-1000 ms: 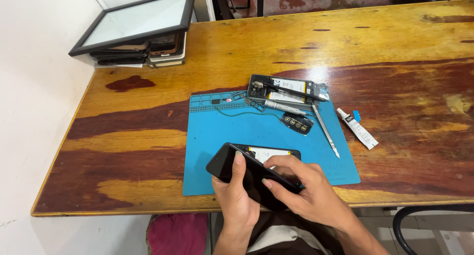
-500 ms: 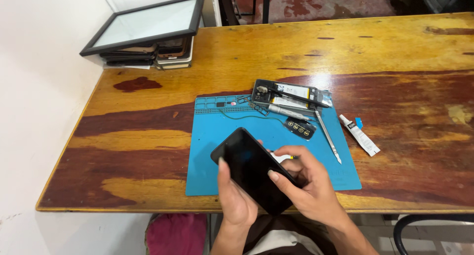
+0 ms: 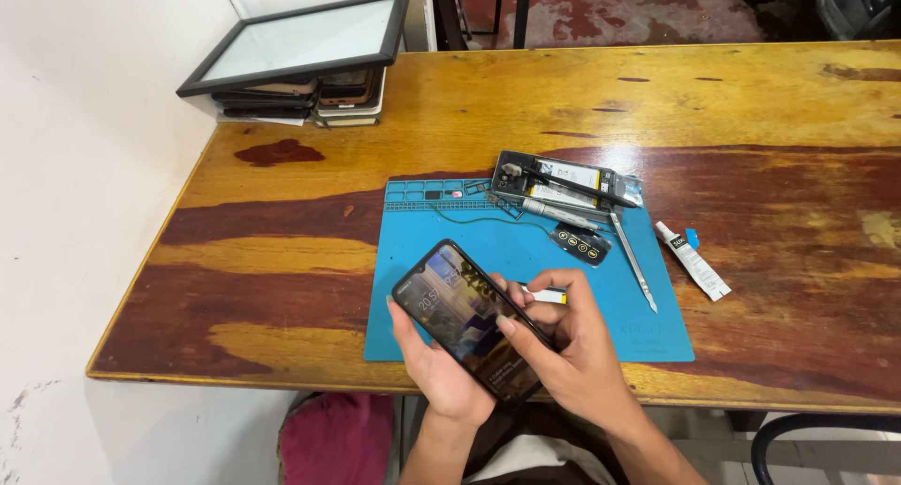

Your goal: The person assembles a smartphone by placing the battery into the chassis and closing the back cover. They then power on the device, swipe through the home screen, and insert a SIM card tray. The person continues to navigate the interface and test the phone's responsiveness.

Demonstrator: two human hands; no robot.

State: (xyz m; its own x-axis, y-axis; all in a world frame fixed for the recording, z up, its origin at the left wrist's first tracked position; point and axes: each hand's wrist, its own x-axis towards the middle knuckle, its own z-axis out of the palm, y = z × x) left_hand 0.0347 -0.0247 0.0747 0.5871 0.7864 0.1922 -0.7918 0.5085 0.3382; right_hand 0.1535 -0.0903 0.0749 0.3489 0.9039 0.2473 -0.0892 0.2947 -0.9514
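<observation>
Wooden table bearing a blue work mat. Left hand cradles a lit smartphone above the mat's near edge; right hand grips its right side, thumb on the screen.

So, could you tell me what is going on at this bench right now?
A person holds a smartphone with both hands over the near edge of a blue work mat; its screen is lit. The left hand cradles it from below, and the right hand grips its side, thumb on the screen. An opened phone, a thin tool and a small tube lie behind.
</observation>
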